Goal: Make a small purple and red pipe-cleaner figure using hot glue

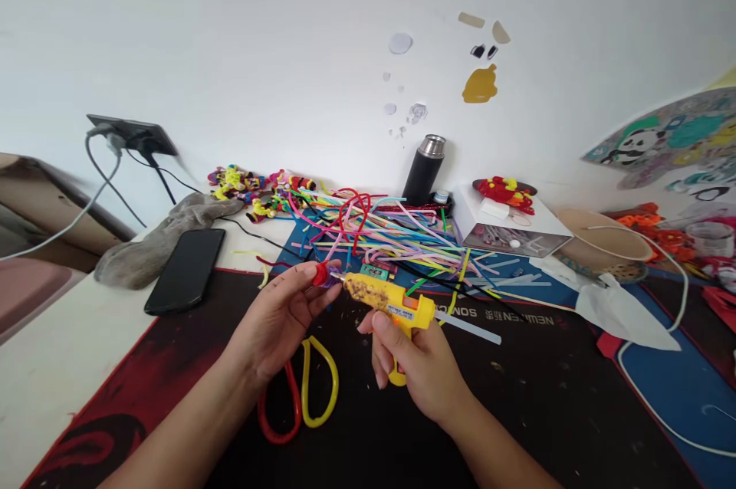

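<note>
My right hand (415,363) grips a yellow hot glue gun (389,299) by its handle, with a clear glue stick (468,328) poking out of its back. The gun's nozzle points left, right at a small red piece (320,274) pinched in the fingertips of my left hand (280,318). A bit of purple shows beside the red piece. Both hands hover above a black and red desk mat (552,405). Under my left hand lie two bent loops, one red (280,418) and one yellow (322,383).
A pile of coloured pipe cleaners (379,232) lies behind the hands. At left lie a black phone (185,270), a grey cloth (155,244) and a wall socket (132,134) with cables. A black flask (424,168), a white box (511,231) and a white cable (678,297) sit at right.
</note>
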Tool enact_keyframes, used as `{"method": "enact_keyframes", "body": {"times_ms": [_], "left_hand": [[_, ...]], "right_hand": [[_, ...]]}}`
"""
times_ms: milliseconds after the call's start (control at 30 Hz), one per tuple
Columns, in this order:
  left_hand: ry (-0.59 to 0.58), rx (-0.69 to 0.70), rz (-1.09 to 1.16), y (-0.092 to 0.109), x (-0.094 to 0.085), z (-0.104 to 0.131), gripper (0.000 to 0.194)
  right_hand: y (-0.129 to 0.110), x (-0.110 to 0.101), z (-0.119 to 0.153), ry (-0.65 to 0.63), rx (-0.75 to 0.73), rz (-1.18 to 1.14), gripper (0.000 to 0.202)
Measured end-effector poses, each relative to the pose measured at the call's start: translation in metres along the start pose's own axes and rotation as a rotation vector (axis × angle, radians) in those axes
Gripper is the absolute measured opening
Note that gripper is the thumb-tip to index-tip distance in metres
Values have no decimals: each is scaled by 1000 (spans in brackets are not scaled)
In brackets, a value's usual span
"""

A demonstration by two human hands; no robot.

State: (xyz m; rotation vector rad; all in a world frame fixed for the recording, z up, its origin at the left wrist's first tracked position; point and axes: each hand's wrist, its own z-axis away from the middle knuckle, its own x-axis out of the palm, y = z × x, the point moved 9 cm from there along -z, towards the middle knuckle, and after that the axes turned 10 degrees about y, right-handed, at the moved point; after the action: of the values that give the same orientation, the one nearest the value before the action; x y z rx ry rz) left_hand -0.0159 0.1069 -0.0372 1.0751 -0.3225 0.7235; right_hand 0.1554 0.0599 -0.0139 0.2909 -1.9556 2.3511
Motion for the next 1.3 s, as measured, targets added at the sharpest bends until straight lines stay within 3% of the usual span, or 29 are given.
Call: {"method": "enact_keyframes", "body": {"times_ms": [233,533,933,1067,1233,1300], "left_hand": [[-46,10,-61,0,4,4,11],[-65,5,-89,1,10,10,35],[-84,-32,-63,-4,11,12,38],[-70,-38,-51,-5,9,11,32],[3,-38,-5,-4,2,5,4],[7,-44,1,-4,2,4,5]], "right_hand": [[3,-6,-1,66,-9,43,64],[1,-8,0,93,-34,107,65],[3,-10,-2,112,-16,120,70],[2,-10,-3,110,-5,87,71],[1,-9,-4,85,3,60,70],[1,-10,-4,81,-3,66,69]]}}
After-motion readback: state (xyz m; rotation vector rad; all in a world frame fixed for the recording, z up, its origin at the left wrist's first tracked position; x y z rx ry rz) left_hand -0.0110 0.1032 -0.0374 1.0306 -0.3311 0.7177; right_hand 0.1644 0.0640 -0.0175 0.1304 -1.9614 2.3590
